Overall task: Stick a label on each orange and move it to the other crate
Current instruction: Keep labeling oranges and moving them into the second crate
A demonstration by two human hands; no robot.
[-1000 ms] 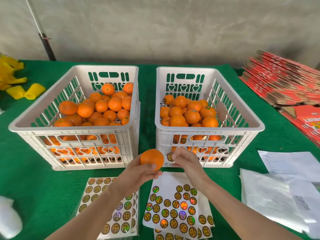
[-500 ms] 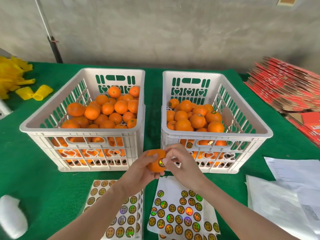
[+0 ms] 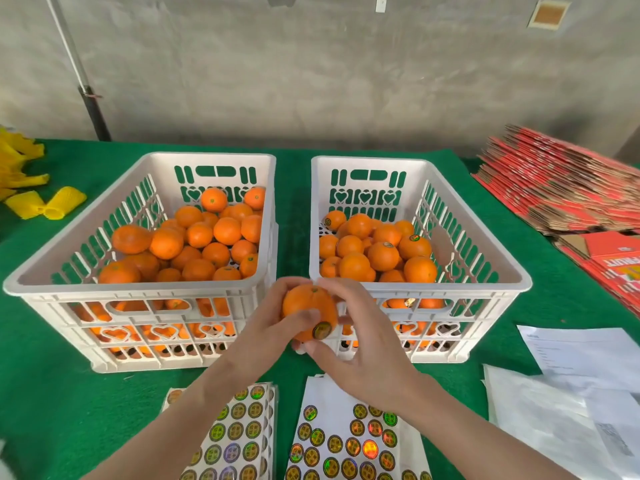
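Observation:
Both hands hold one orange (image 3: 304, 304) in the air in front of the gap between two white crates. A round shiny label (image 3: 322, 330) sits on its lower right side. My left hand (image 3: 270, 327) grips the orange from the left and below. My right hand (image 3: 360, 348) wraps round it from the right, thumb under the label. The left crate (image 3: 138, 292) is heaped with plain oranges (image 3: 194, 244). The right crate (image 3: 478, 285) holds oranges (image 3: 374, 251), some showing labels. Two sheets of round labels lie near me, a left sheet (image 3: 239, 434) and a right sheet (image 3: 346, 441).
Green cloth (image 3: 52, 393) covers the table. Yellow foam nets (image 3: 45, 202) lie at the far left. A stack of flattened red cartons (image 3: 561, 188) fills the right rear. White papers and plastic bags (image 3: 575, 393) lie at the right front. A grey wall stands behind.
My right hand brought a label to the orange and stuck it on. The orange now sits higher, turned so the label faces down-right, with my right hand wrapped round it.

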